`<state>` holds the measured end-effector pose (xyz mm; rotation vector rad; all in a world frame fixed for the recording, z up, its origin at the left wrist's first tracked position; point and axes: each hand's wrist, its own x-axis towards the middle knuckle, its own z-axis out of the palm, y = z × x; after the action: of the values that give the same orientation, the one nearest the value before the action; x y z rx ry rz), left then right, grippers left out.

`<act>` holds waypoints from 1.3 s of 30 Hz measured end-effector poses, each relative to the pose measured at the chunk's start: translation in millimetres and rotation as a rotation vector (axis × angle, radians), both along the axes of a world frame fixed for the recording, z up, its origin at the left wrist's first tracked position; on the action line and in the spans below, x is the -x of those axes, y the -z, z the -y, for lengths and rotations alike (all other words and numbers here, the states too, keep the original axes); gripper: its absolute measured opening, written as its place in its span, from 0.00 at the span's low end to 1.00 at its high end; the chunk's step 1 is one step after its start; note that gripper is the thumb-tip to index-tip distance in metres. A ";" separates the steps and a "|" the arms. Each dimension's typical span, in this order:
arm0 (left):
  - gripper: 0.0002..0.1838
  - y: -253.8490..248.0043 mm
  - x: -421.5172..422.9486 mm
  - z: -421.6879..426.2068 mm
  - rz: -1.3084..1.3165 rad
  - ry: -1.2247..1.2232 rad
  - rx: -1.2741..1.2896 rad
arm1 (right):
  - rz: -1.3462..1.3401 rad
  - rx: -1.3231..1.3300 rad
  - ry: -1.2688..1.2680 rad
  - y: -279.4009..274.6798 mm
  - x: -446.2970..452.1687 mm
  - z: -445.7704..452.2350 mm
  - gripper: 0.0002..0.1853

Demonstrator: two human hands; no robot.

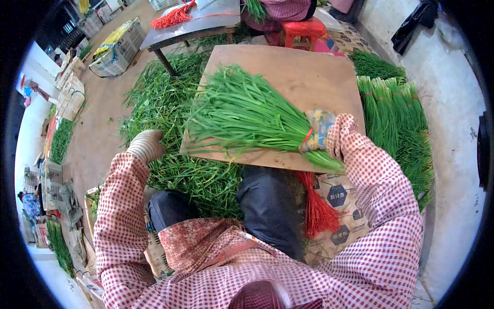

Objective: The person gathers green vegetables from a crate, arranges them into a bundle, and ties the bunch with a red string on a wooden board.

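My right hand [320,129], in a patterned glove, is closed around the stem end of a bunch of garlic chives [247,113]. A red tie [307,136] circles the bunch beside my fingers. Its leaves fan out to the left across a brown board [298,72] in front of my knees. My left hand [147,145], in a pale glove with a striped cuff, is off the board's left side, above loose green leaves [170,103]. Its fingers are too hidden and blurred to show their shape.
Red ties [318,211] hang below the board's near edge. Tied chive bunches [386,103] are stacked along the right wall. Farther off are a table [206,26] with more red ties, a red stool [303,30] with another person by it, and a white crate [119,49].
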<state>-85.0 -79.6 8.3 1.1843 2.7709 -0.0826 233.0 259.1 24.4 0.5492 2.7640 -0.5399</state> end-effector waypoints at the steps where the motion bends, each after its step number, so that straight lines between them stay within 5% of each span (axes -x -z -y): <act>1: 0.20 -38.5 -26.4 -21.4 0.122 -0.004 0.118 | -0.002 0.001 0.002 -9.3 5.9 -2.4 0.35; 2: 0.19 -57.8 -49.8 -40.1 0.247 -0.008 0.237 | 0.041 -0.126 -0.043 -24.8 13.2 -2.2 0.32; 6: 0.13 -67.4 -146.1 -84.7 0.330 0.635 -0.199 | 0.148 -0.387 -0.089 -59.7 20.2 22.4 0.33; 7: 0.17 -56.8 -168.7 -96.7 0.353 0.767 -0.492 | 0.142 -0.465 -0.133 -50.1 16.7 24.1 0.36; 9: 0.38 -49.8 -200.0 -135.9 0.224 0.911 -0.669 | 0.152 -0.433 -0.118 6.0 3.5 18.6 0.42; 10: 0.48 -43.8 -209.3 -156.2 0.168 0.911 -0.690 | -0.126 -0.337 -0.107 41.8 -8.3 12.4 0.43; 11: 0.48 -33.5 -212.1 -176.9 0.175 0.919 -0.696 | -0.261 -0.283 -0.095 46.0 -14.3 10.3 0.44; 12: 0.53 -19.8 -213.6 -195.6 0.140 0.838 -0.640 | -0.393 -0.230 -0.094 49.7 -20.5 8.7 0.44; 15: 0.66 5.0 -206.7 -220.8 0.111 0.715 -0.126 | -0.150 -0.358 -0.171 -2.4 -35.8 10.2 0.44; 19: 0.60 8.0 -215.0 -214.9 0.082 0.670 -0.211 | 0.063 -0.310 -0.125 -40.3 -55.4 7.1 0.39; 21: 0.59 10.5 -215.1 -218.1 0.031 0.681 -0.182 | 0.076 -0.388 -0.160 -55.6 -45.5 21.4 0.28; 22: 0.60 8.4 -215.8 -219.4 0.024 0.673 -0.112 | 0.099 -0.362 -0.073 -51.7 -41.1 23.6 0.15; 26: 0.61 -18.0 -226.2 -219.8 0.120 0.620 0.043 | 0.191 -0.374 -0.179 -18.9 -52.9 43.8 0.11; 29: 0.59 -24.0 -237.4 -222.2 0.142 0.592 0.077 | 0.022 0.429 0.314 -19.8 -61.1 63.3 0.15; 33: 0.53 -14.0 -238.0 -229.8 0.155 0.520 0.051 | -0.571 1.430 1.125 40.9 -77.5 112.5 0.14; 35: 0.52 -11.8 -235.9 -233.8 0.205 0.527 0.097 | -0.851 1.822 1.125 54.4 -77.6 132.4 0.12; 36: 0.51 -6.1 -233.9 -233.8 0.192 0.517 0.071 | -0.915 1.721 1.358 32.1 -66.5 149.3 0.09; 39: 0.49 -0.6 -233.6 -236.8 0.175 0.515 0.082 | -1.070 1.807 1.391 43.4 -68.5 170.9 0.10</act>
<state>148.7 157.2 8.9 1.7540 2.2318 -0.1318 301.6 88.2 -19.0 1.5579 0.4774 -3.4081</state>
